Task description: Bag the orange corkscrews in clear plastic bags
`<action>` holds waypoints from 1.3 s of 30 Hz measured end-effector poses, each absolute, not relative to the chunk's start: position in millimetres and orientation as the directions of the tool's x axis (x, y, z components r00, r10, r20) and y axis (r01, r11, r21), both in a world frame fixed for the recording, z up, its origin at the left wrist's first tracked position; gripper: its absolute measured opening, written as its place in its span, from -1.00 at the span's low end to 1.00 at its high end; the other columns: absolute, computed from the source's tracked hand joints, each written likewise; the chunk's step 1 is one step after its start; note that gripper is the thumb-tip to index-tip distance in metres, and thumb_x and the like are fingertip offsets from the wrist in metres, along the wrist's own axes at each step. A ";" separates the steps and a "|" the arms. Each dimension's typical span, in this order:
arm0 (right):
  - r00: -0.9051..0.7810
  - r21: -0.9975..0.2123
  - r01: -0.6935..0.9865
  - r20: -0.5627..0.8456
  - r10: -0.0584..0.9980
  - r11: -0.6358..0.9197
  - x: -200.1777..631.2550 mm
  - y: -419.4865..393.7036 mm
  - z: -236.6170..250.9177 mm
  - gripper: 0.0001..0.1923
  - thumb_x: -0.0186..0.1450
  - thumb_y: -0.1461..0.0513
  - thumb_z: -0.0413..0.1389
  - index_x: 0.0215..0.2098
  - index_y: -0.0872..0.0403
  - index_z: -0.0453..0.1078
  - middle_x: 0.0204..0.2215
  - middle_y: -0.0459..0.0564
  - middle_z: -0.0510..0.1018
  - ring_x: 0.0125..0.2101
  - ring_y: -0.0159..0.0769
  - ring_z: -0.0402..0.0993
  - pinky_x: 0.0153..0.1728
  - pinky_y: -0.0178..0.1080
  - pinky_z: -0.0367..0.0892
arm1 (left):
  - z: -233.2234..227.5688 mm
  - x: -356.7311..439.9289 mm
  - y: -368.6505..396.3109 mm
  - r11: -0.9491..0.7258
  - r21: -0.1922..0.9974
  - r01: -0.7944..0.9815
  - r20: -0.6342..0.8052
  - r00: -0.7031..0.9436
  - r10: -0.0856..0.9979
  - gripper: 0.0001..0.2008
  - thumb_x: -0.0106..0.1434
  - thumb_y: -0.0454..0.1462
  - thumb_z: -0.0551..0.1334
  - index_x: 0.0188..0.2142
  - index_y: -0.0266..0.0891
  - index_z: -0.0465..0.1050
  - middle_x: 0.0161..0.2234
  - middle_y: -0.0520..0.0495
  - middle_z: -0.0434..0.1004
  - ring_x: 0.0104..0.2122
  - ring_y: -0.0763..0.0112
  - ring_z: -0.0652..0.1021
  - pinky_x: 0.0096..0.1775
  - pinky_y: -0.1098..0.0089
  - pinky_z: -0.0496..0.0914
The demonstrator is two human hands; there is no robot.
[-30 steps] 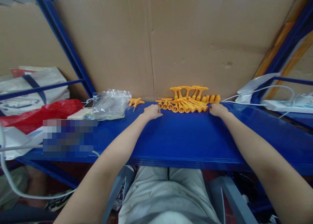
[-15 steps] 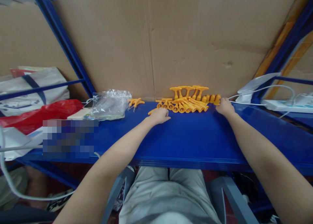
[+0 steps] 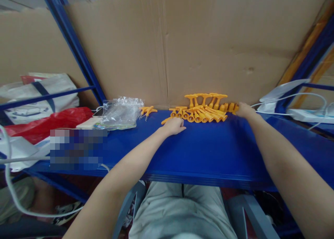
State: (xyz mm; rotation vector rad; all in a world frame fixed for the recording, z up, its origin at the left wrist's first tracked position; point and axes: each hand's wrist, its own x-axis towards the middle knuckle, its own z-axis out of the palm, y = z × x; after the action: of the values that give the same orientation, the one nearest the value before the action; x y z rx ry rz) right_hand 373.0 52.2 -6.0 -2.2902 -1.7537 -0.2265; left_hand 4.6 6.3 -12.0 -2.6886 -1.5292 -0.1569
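My left hand (image 3: 174,126) is closed in a fist at the front of the orange corkscrews. From its left side sticks out the orange handle of a corkscrew (image 3: 165,121); the rest of that one is hidden by the fingers. Beside this hand several orange corkscrews with flared sleeves (image 3: 198,117) lie in a row, open ends toward me. Behind them, T-handled corkscrews (image 3: 205,97) stand upright. At the right end, my right hand (image 3: 245,110) has its fingers closed about the last of several short orange sleeves (image 3: 231,107).
Loose corkscrews with bare metal spirals (image 3: 148,111) lie left on the blue shelf (image 3: 198,152). Clear plastic bags (image 3: 121,113) and a red bag (image 3: 57,122) are further left. White cables (image 3: 292,94) run along the right. A cardboard wall (image 3: 208,44) rises behind.
The view has shifted slightly, so everything sits a little further right. Both hands keep nearly the same places beside the corkscrews and sleeves.
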 end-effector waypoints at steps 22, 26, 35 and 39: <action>0.331 -0.150 0.943 0.314 0.890 -0.298 361.0 9.5 -8.4 -0.52 0.32 0.32 -0.05 0.17 0.21 0.41 0.15 0.32 0.43 0.12 0.05 0.42 0.04 -0.15 0.33 | -17.1 1.3 11.0 -0.536 0.020 0.844 0.166 0.526 0.834 -0.74 0.31 -0.17 0.19 -0.11 -0.25 0.53 -0.20 -0.15 0.64 -0.15 0.19 0.61 -0.18 0.35 0.43; 0.312 -0.150 0.949 0.295 0.903 -0.279 359.3 6.4 -5.1 -0.55 0.34 0.33 -0.05 0.15 0.26 0.42 0.14 0.34 0.44 0.12 0.02 0.42 0.04 -0.21 0.32 | -12.9 1.1 7.4 -0.517 0.006 0.856 0.169 0.509 0.844 -0.74 0.32 -0.16 0.17 -0.11 -0.23 0.52 -0.17 -0.14 0.63 -0.11 0.20 0.60 -0.15 0.35 0.43; 0.318 -0.178 0.947 0.383 0.867 -0.269 365.3 11.3 -9.3 -0.66 0.26 0.30 0.06 -0.03 0.16 0.53 -0.06 0.25 0.60 -0.05 -0.01 0.56 -0.11 -0.19 0.41 | -8.6 0.8 4.0 -0.505 -0.004 0.863 0.159 0.500 0.852 -0.74 0.32 -0.16 0.17 -0.12 -0.23 0.53 -0.17 -0.15 0.63 -0.11 0.19 0.60 -0.14 0.35 0.44; 0.392 -0.276 0.916 0.451 0.802 -0.293 367.7 12.8 -7.6 -0.71 0.28 0.23 0.03 -0.18 0.14 0.56 -0.16 0.25 0.63 -0.11 0.05 0.57 -0.20 -0.14 0.44 | -8.5 -0.4 5.1 -0.508 -0.016 0.861 0.159 0.504 0.849 -0.74 0.32 -0.15 0.16 -0.12 -0.21 0.53 -0.16 -0.14 0.63 -0.11 0.20 0.59 -0.15 0.36 0.43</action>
State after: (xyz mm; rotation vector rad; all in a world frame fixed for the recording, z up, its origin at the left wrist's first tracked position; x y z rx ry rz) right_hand 367.7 12.8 -7.6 -2.1667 -1.4685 -0.3094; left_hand -0.4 5.1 -8.5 -2.6430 -1.5067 -0.1992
